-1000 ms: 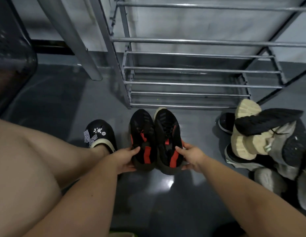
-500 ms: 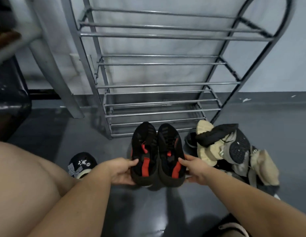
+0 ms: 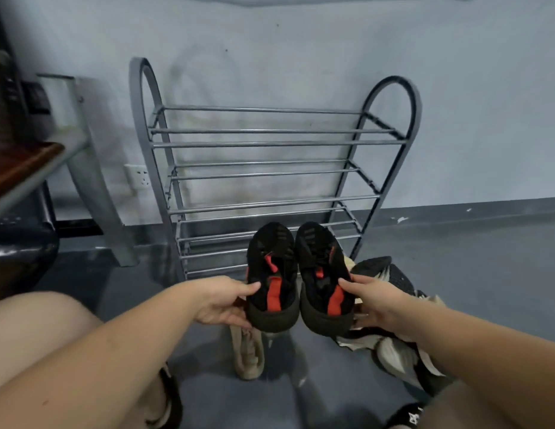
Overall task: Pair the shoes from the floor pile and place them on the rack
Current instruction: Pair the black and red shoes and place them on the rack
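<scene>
Pair matched and up off the floor: the left hand [image 3: 222, 300] grips the left black shoe [image 3: 271, 274], the right hand [image 3: 373, 300] clamps the right black shoe [image 3: 324, 277], heels toward the person, toes at 12 o'clock toward the rack [image 3: 270, 144], all shelves bare. Next move, I'd say: carry both forward onto a shelf, level, side by side. The pile [image 3: 394, 345] waits at 4 o'clock

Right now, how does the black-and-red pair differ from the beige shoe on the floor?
The black-and-red pair is held up in both hands, left hand and right hand; the beige shoe lies alone on the floor. The pair is matched; the beige shoe's mate isn't beside it. Neither is on the rack.
</scene>
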A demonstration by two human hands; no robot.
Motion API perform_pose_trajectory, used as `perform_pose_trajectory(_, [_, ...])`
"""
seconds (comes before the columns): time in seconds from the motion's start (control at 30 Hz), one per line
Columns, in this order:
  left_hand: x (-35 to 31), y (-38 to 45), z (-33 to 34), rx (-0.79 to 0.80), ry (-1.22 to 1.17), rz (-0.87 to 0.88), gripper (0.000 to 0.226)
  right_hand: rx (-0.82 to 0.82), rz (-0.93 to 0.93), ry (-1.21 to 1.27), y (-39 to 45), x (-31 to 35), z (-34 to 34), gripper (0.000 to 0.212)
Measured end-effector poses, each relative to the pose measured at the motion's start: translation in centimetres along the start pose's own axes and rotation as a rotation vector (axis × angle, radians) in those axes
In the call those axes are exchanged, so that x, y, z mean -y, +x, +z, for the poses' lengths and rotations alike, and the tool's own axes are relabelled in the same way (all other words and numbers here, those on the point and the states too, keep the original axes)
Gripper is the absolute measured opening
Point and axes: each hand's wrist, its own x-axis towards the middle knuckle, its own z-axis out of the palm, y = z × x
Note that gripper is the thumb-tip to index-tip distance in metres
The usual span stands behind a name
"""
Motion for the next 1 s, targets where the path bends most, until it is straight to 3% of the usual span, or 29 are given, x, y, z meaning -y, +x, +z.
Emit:
perform_pose_trajectory(0.33, [-4.4, -6.6, -0.6, -0.033, 0.034, 0.123, 0.028, 0.017, -0.133, 0.004, -4.3, 3.9, 1.2, 0.016])
perform_pose_trajectory(0.8, [-12.5, -16.3, -0.2, -0.054, 0.053, 0.335, 0.034, 0.025, -0.335, -0.049, -11.1, 14.8, 0.7, 0.013])
perform_pose_trajectory(1.0, [-14.8, -16.0, -2.4, -0.182, 0.036, 0.419, 0.032, -0.023, -0.445, -0.063, -8.7, 19.2, 3.0, 0.01])
